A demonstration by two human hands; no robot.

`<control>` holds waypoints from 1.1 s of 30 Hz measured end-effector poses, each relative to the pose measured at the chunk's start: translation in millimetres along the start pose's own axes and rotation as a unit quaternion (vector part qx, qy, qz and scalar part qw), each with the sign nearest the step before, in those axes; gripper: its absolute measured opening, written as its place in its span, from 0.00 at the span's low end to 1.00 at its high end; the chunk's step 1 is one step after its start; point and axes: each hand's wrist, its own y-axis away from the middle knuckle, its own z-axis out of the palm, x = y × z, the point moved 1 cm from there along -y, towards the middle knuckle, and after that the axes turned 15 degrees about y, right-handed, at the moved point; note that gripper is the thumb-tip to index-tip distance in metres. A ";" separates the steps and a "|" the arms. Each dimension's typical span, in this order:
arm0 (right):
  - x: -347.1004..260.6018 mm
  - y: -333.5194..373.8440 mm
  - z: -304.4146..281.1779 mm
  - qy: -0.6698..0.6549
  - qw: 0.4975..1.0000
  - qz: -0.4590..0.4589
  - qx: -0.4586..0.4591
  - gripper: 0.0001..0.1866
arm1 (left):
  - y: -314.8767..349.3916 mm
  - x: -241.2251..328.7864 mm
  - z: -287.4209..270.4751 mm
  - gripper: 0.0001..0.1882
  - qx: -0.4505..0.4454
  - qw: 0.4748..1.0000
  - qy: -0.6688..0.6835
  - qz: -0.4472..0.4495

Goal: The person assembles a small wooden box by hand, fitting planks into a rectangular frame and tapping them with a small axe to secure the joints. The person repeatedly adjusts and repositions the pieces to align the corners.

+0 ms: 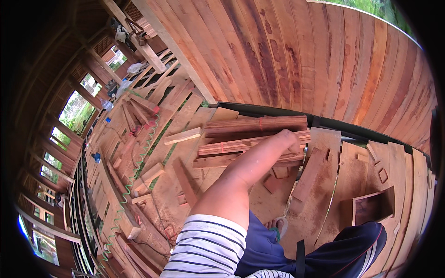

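My left arm (232, 185), in a striped sleeve, reaches across to the stacked wooden boards. At their right end, my left hand (291, 141) bends down over the lower bundle of wooden boards (222, 147), closed on its edge; most of the fingers are hidden. Some upper boards of this bundle sit at a slant to the rest. Just behind lies another bundle of reddish boards (255, 124), bound with a thin red tie. My right hand is out of the picture.
Gaps run between the floor planks (324, 194). An open wooden box (373, 206) stands right of my knee. Loose wood blocks (150, 176) and a coiled green hose (139, 169) lie at left. A plank wall (296, 55) rises beyond the bundles.
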 end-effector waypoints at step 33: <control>10.1 -16.1 -1.6 -0.128 0.992 -0.017 0.009 0.30 | -5.3 24.7 -18.7 0.33 -0.022 0.996 0.053 -0.062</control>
